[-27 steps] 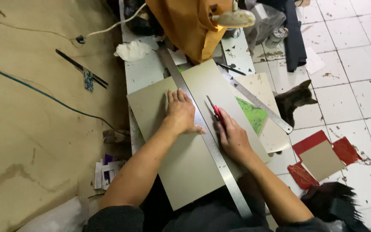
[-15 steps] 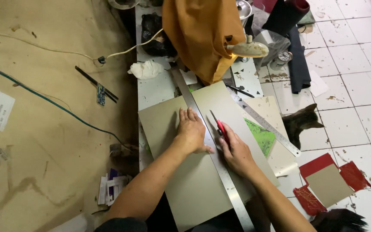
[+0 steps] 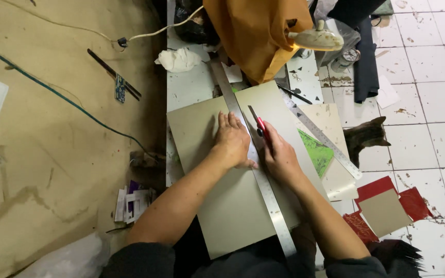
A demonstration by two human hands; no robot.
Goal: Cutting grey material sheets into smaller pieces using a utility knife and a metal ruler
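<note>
A large grey-green cardboard sheet point(image 3: 233, 206) lies on the white work table point(image 3: 186, 90). A long steel ruler point(image 3: 266, 193) runs diagonally across the sheet. My left hand point(image 3: 232, 141) presses flat on the sheet and against the ruler's left edge. My right hand point(image 3: 280, 154) grips a red utility knife point(image 3: 260, 126), whose blade tip rests on the sheet by the ruler's right edge.
An orange-brown cloth point(image 3: 261, 36) hangs over the table's far end beside a crumpled white rag point(image 3: 178, 59). A second ruler point(image 3: 325, 139) and a green triangle piece point(image 3: 315, 152) lie to the right. Red and grey card pieces point(image 3: 387, 208) sit on the tiled floor. Brown paper point(image 3: 52, 154) covers the left.
The view has shifted so the sheet and hands sit more central. Both hands keep their hold; the knife has stayed beside the ruler.
</note>
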